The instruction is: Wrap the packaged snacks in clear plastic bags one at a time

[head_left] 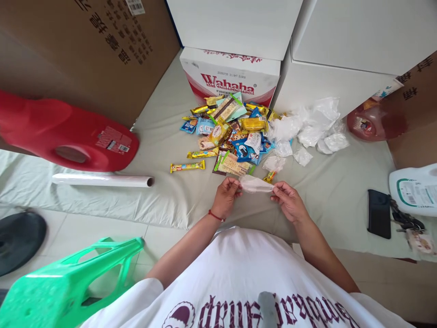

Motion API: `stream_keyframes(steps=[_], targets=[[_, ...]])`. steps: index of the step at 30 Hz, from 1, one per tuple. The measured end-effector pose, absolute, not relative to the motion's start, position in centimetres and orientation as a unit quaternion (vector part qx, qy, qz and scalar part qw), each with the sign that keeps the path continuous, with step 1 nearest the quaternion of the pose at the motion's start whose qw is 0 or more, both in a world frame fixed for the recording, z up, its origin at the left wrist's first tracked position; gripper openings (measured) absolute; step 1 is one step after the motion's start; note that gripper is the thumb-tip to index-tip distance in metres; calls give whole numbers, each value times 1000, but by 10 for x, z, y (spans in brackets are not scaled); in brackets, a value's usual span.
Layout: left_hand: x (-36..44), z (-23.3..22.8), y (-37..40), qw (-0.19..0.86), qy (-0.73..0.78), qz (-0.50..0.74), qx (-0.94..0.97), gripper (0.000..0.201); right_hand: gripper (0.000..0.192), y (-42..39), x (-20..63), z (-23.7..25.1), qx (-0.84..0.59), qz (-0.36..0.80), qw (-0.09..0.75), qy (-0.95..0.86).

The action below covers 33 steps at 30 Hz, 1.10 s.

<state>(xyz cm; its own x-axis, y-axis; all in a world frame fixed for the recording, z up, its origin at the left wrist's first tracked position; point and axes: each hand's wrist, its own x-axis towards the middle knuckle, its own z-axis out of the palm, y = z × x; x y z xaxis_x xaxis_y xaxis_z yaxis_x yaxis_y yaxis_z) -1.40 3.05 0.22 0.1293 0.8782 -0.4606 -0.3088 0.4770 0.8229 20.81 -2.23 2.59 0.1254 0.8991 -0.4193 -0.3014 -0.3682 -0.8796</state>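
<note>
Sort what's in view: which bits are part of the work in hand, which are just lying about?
In hand: left hand, right hand, clear bag, snack pile, spare bags.
Lying about: red jug, film roll, phone, green stool, Wahaha box.

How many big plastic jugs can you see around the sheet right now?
3: a red jug lying at far left, a dark red jug at right by the boxes, and a white jug at the right edge.

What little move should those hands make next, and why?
Probably rub the clear plastic bag open at its mouth: the left hand and right hand pinch its ends, it looks flat and empty, and the snack pile lies just beyond.
</note>
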Motion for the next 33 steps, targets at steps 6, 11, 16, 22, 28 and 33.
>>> stream_keyframes(steps=[6, 11, 16, 22, 28, 33], targets=[[-23, 16, 20, 585, 550, 444, 397, 43, 32, -28, 210, 33, -513, 642, 533, -203], [-19, 43, 11, 382, 472, 409, 681, 51, 33, -19, 202, 48, -542, 617, 477, -312], [-9, 39, 14, 412, 510, 377, 654, 23, 33, -6, 205, 56, -570, 526, 465, -427], [-2, 32, 5, 412, 577, 422, 564, 17, 45, -12, 185, 35, -617, 506, 427, -426], [-27, 34, 27, 636, 508, 314, 488, 36, 36, -15, 188, 23, -610, 502, 427, -440], [-54, 31, 48, 800, 415, 213, 377, 46, 47, -1, 201, 27, -570, 634, 381, -357]])
